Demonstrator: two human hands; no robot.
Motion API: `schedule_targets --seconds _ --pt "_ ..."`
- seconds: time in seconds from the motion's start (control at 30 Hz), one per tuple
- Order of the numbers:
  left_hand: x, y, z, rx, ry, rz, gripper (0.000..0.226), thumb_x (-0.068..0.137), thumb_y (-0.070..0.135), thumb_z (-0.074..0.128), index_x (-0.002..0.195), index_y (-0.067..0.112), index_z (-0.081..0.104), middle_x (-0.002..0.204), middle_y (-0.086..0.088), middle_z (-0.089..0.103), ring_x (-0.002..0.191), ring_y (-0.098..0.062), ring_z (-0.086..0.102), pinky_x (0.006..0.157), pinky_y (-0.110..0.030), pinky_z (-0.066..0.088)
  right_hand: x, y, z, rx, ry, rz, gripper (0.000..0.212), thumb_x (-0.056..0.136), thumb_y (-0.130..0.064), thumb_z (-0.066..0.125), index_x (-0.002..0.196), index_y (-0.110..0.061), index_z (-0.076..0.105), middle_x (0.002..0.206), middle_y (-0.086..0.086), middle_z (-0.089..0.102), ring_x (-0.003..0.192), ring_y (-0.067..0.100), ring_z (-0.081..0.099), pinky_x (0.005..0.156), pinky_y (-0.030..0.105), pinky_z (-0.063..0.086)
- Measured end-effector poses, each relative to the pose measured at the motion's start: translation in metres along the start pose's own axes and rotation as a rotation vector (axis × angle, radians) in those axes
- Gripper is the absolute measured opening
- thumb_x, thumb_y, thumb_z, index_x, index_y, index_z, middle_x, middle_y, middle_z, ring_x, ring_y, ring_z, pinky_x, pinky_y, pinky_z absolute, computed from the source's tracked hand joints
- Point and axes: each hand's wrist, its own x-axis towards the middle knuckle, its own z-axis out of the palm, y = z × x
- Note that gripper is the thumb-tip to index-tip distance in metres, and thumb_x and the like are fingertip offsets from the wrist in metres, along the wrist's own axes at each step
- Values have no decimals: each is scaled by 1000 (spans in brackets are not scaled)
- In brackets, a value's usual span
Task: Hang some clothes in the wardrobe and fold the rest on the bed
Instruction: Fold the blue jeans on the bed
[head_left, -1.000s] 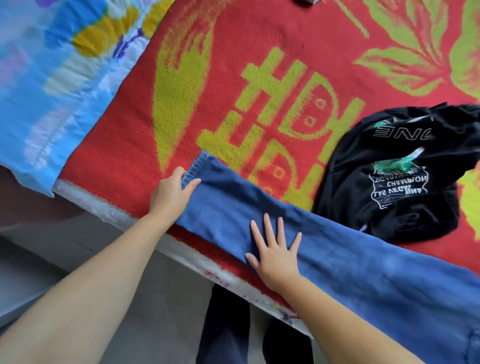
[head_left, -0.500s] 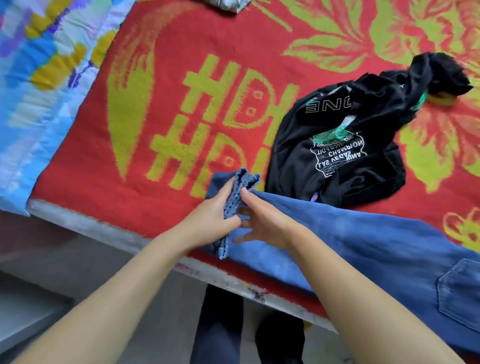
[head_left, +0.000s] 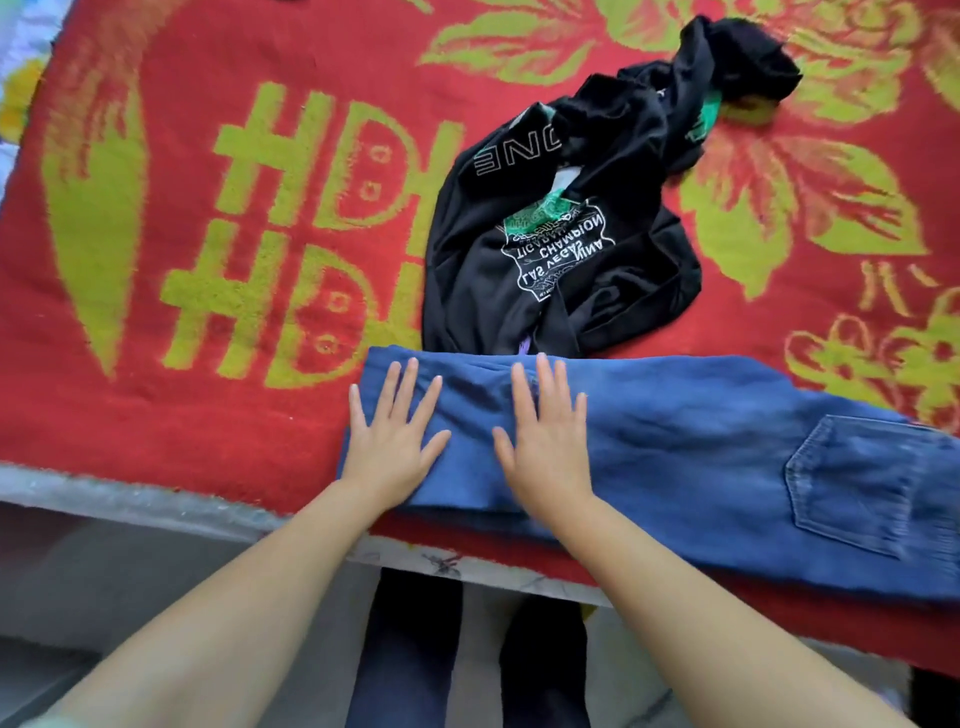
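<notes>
Both hands are pressing flat on the folded blue jeans at the near edge of the bed.

The person is standing at the bedside, and the left hand (head_left: 389, 447) is lying palm down on the left end of the jeans (head_left: 691, 447), fingers straight and spread, gripping nothing. The right hand (head_left: 545, 447) is resting just beside it on the same denim, fingers likewise straight and slightly apart, holding nothing. The jeans are stretching from the hands away to the right along the near edge of the red and yellow-green blanket (head_left: 208, 405), a back pocket (head_left: 857, 488) showing towards the right end. A crumpled black T-shirt (head_left: 561, 218) with white and green print is lying just beyond the jeans, touching their far edge.
</notes>
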Motion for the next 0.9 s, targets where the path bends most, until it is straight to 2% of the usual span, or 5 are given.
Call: schedule_targets --seconds 0.3,0.5,0.63,0.77,0.9 --pt "10 0 15 8 9 10 74 96 55 33 145 32 -17 154 -1 -27 141 -19 -28 111 -61 -6 0 11 39 -267 -431 -151 75 99 -53 26 150 -22 -19 157 3 -27 145 17 -21 108 65 -13" --pt "-2 -28 -20 -958 17 -660 68 88 21 66 146 10 30 142 -16 45 127 -31 46 101 -39 37 -34 5 19 -192 -350 -115 79 95 -32 44 153 -13 -6 157 22 -15 146 36 -11 114 56 -7" --pt "-10 -24 -55 -1303 -129 -565 29 88 7 64 117 11 57 116 -10 66 100 -23 64 79 -32 52 -39 14 15 -100 -536 -8 72 99 -31 38 152 -5 -4 158 17 -18 147 33 -6 118 49 4" --pt "-22 32 -119 -1355 -109 -274 42 74 20 64 115 19 57 106 2 69 94 -10 66 76 -24 51 -17 21 -16 311 -656 76 62 94 -13 39 151 -8 16 161 12 0 148 29 1 119 49 5" --pt "-26 136 -150 -893 12 -99 28 81 15 58 107 23 52 90 10 60 85 -14 56 67 -19 43 -10 54 -84 1214 -349 442 32 100 -23 43 130 -19 52 128 6 61 114 17 59 97 33 44"
